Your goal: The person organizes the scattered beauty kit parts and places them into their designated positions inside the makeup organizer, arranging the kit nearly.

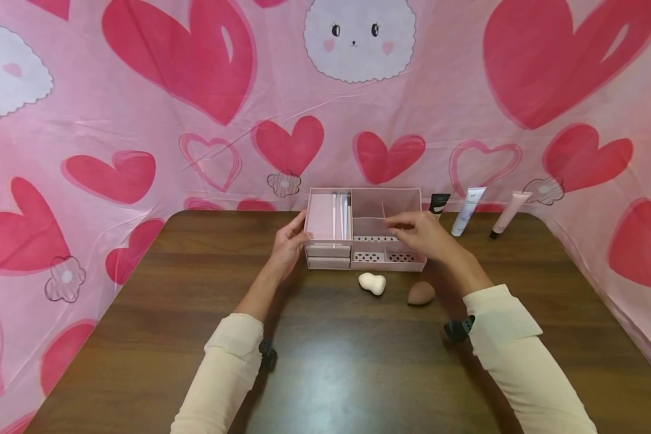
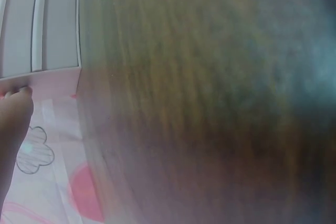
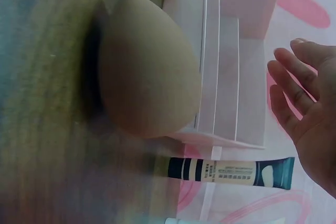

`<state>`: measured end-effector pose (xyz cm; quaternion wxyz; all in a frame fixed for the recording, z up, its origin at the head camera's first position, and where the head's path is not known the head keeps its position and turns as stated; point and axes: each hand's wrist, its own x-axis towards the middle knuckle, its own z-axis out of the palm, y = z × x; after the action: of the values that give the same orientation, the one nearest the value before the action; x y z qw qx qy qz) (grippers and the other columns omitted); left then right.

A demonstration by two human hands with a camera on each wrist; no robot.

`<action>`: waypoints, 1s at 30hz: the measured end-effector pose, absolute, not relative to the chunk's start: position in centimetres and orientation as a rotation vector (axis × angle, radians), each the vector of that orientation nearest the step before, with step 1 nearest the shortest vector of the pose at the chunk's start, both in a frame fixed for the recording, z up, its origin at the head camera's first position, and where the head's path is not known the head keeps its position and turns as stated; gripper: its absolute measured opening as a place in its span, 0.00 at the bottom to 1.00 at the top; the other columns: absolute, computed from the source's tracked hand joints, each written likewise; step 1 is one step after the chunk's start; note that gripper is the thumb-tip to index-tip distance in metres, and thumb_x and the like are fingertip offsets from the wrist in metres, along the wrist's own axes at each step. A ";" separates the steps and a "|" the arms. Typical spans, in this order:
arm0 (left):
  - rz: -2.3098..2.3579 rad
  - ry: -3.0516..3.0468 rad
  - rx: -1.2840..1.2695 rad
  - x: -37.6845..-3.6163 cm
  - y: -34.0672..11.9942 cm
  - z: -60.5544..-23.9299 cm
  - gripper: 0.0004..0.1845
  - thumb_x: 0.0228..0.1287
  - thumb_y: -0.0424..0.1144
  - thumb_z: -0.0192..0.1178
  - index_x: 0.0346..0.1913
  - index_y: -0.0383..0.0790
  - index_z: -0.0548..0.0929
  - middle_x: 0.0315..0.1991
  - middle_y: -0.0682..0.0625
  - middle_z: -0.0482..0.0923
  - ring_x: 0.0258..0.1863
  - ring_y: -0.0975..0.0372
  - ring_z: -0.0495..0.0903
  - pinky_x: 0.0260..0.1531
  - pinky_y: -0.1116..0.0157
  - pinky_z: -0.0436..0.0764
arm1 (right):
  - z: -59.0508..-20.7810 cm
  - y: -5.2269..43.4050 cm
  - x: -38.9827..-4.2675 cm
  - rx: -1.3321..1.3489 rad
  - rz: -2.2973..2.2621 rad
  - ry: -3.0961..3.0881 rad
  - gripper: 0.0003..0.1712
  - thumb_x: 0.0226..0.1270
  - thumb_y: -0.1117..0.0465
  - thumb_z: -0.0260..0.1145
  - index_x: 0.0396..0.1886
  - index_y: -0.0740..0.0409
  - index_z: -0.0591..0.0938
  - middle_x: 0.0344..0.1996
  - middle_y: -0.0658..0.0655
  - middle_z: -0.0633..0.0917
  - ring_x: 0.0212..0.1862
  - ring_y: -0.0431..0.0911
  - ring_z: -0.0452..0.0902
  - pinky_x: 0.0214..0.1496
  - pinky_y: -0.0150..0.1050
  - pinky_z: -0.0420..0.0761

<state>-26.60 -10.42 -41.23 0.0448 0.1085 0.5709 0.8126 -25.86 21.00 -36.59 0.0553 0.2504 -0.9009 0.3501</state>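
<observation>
A pink desktop organizer [image 1: 330,241] stands toward the back of the table; several slim sticks [image 1: 342,214] lie in its top left tray, above two drawers [image 2: 60,27]. My left hand [image 1: 286,247] rests against its left side wall, fingertips touching the wall. Over the right-hand compartments is my right hand [image 1: 425,235], fingers loosely bent and nothing between them in the right wrist view. Below that hand, on the table in front of the organizer, lie a brown teardrop makeup sponge [image 1: 421,293] and a cream waisted makeup sponge [image 1: 372,283].
Right of the organizer, three tubes stand on their caps: a black-and-beige tube [image 3: 231,171], a white tube [image 1: 468,212] and a pink tube [image 1: 510,215]. A heart-patterned cloth [image 1: 282,90] hangs behind the wooden table [image 1: 325,361].
</observation>
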 end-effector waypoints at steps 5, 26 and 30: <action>2.491 1.738 0.352 -26.5 -10.3 -41.1 0.36 0.67 0.18 0.44 0.78 0.25 0.52 0.82 0.36 0.48 0.77 0.50 0.54 0.55 0.82 0.75 | -37.1 20.6 -24.6 0.930 0.933 -2.656 0.17 0.65 0.70 0.68 0.53 0.63 0.87 0.50 0.63 0.90 0.47 0.54 0.87 0.51 0.52 0.87; 2.464 1.768 0.329 -26.4 -10.4 -40.9 0.35 0.68 0.19 0.45 0.78 0.26 0.53 0.82 0.37 0.50 0.79 0.49 0.54 0.66 0.76 0.72 | -40.6 19.2 -21.2 1.169 0.527 -2.588 0.15 0.63 0.55 0.74 0.49 0.51 0.90 0.40 0.50 0.90 0.44 0.45 0.85 0.47 0.45 0.86; 2.471 1.767 0.329 -26.5 -10.4 -40.9 0.35 0.67 0.18 0.45 0.78 0.25 0.53 0.82 0.35 0.49 0.79 0.48 0.53 0.67 0.74 0.72 | -40.8 19.0 -20.9 1.130 0.480 -2.625 0.16 0.64 0.52 0.73 0.48 0.52 0.90 0.41 0.51 0.91 0.45 0.45 0.87 0.49 0.46 0.86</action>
<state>-26.47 -10.38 -40.94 0.0432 0.1075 0.5777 0.8080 -20.87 19.01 -40.81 0.1215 0.3870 -0.8991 0.1645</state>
